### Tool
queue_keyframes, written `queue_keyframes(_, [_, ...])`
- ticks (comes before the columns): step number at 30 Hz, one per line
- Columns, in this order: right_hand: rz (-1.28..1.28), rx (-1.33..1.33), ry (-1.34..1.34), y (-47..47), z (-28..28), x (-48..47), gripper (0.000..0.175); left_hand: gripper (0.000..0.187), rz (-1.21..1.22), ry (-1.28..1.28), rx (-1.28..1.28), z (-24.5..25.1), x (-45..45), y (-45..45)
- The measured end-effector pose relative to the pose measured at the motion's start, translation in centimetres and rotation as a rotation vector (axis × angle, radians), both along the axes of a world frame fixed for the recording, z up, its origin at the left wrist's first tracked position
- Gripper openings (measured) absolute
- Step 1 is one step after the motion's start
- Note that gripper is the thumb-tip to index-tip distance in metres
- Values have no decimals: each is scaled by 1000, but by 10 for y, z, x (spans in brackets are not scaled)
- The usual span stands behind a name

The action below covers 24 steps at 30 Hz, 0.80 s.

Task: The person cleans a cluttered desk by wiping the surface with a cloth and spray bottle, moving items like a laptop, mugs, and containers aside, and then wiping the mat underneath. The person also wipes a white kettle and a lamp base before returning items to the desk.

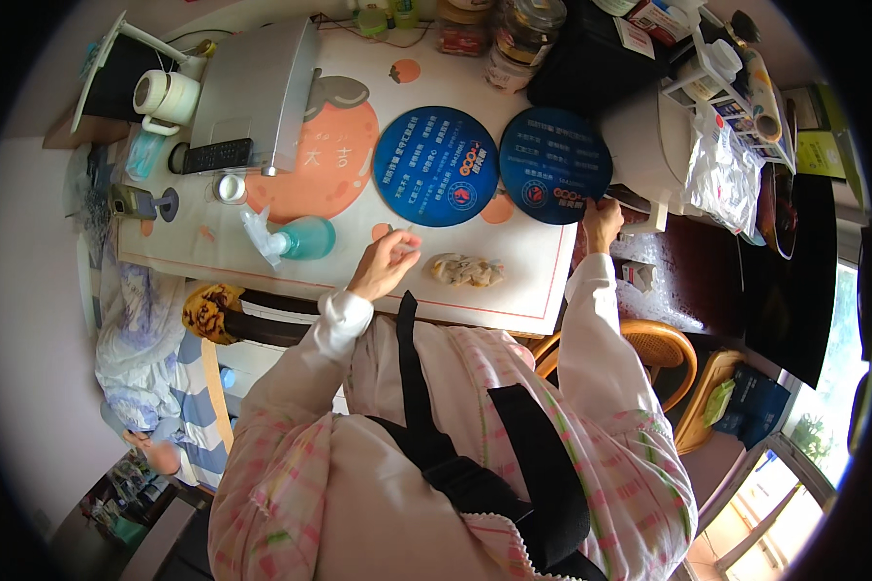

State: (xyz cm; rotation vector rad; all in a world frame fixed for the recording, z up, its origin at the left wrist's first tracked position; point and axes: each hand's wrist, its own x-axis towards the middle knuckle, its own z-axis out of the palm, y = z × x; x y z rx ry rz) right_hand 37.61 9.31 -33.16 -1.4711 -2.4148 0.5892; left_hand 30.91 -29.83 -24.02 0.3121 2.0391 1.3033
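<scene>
Two round dark blue mats lie side by side on the table, both bearing white writing. My right hand pinches the lower right edge of the right blue mat, which reaches past the table's right side. The left blue mat lies flat on the light tablecloth. My left hand hovers over the table's near part, its fingers loosely curled and apart, with no object visible in them. Just right of it rests a crumpled, stained cloth. A teal spray bottle lies to its left.
A silver box-shaped appliance carries a black remote control. Near it are a white cup and a white lidded mug. Jars crowd the back. A white plastic bag hangs at the right, above a rattan chair.
</scene>
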Motion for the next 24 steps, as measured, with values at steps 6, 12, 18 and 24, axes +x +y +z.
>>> queue_keyframes(6, [519, -4, 233, -89, 130, -56, 16, 38, 201, -243, 197, -18, -34, 39])
queue_keyframes(12, [616, -632, 685, -137, 171, -91, 11, 68, 619, -694, 647, -18, -56, 55])
queue_keyframes(18, [235, -539, 488, -109, 67, -47, 39, 75, 700, -25, 240, -69, -75, 53])
queue_keyframes(24, [-219, -584, 711, -1, -45, -10, 54, 76, 517, 228, -139, -92, -71, 45])
